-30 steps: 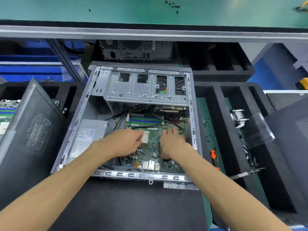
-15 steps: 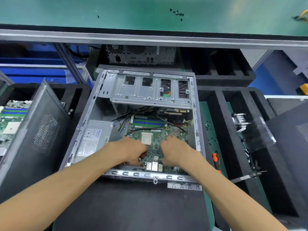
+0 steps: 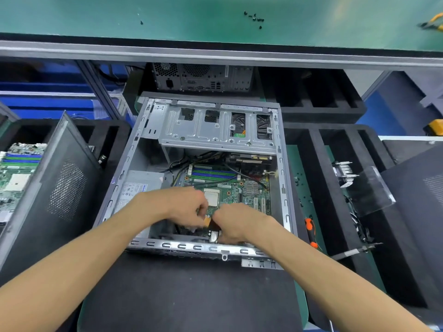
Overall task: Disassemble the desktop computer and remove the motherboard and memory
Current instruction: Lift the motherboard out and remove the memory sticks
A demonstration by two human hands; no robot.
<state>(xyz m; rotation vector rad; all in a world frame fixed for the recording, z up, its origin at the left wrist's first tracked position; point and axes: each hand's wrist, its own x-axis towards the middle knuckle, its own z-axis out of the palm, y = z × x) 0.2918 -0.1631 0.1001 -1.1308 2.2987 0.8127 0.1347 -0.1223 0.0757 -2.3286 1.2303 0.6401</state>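
Observation:
The open desktop case lies on its side on a black mat. Inside it sits the green motherboard, with a bare CPU and blue and green memory slots further back. My left hand is curled over the board's near part and pinches a small orange connector. My right hand is curled next to it, its fingers round the motherboard's near edge by the metal ports. What lies under both palms is hidden.
A power supply fills the case's left side, and a metal drive cage spans the back. A black side panel and another motherboard stand left. An orange screwdriver, a cooler and foam trays lie right. Loose screws dot the green bench.
Both hands have drawn back from the middle of the motherboard to its near edge and curled together. The CPU, partly covered before, now shows fully.

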